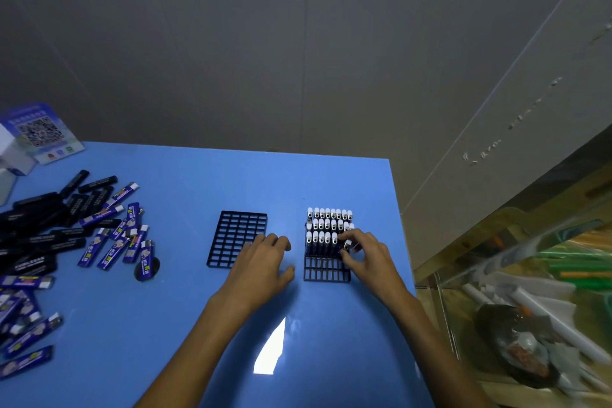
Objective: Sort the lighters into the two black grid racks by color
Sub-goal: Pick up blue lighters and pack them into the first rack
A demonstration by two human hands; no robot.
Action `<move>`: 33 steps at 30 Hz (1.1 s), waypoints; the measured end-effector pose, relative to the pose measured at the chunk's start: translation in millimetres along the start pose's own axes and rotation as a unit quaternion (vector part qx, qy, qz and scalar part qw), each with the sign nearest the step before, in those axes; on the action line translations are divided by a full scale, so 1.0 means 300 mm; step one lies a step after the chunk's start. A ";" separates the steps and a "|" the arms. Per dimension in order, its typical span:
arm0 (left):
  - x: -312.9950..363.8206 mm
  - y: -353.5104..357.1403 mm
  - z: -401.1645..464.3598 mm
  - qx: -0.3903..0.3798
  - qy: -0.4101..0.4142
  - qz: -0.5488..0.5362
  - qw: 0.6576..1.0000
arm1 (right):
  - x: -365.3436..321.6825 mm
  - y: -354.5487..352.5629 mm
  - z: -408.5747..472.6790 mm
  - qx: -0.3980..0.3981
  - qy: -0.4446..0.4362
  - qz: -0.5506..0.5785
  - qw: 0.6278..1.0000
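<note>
Two black grid racks stand on the blue table (185, 182). The left rack (231, 228) holds nothing. The right rack (326, 272) carries several upright blue lighters with white caps (328, 225) in its far rows; its near rows are bare. My right hand (364, 257) pinches a lighter (347, 245) at the right end of the third row, over the rack. My left hand (261, 262) lies flat on the table with relaxed fingers, covering the left rack's near right corner. Loose blue lighters (119, 242) and black lighters (43, 225) lie piled at the left.
A blue QR-code stand (39, 131) and a white box (13, 156) sit at the table's far left corner. The table's right edge (402, 225) runs just beside the right rack. Beyond it, lower down, lies clutter with white tubes (530, 308).
</note>
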State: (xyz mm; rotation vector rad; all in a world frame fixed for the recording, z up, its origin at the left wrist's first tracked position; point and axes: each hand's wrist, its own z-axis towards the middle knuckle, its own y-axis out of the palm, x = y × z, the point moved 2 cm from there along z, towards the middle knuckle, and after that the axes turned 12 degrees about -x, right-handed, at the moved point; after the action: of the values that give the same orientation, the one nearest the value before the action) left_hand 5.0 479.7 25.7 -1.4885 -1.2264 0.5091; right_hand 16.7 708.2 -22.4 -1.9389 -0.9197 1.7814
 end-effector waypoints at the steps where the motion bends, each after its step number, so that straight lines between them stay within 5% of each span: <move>1: 0.000 0.000 0.000 0.000 0.000 -0.001 1.000 | -0.003 0.006 0.001 0.005 -0.003 -0.002 1.000; 18: -0.003 -0.010 -0.016 0.000 0.004 -0.011 1.000 | 0.008 0.007 0.006 0.050 0.019 0.069 0.996; 33: 0.016 -0.004 -0.029 0.003 0.009 -0.019 1.000 | -0.015 0.007 0.039 -0.015 0.011 -0.083 0.996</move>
State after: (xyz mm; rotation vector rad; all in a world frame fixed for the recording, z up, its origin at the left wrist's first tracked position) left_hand 13.5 479.7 30.8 -1.4592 -1.2362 0.4710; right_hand 5.7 701.8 -22.1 -1.8379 -1.0713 1.6588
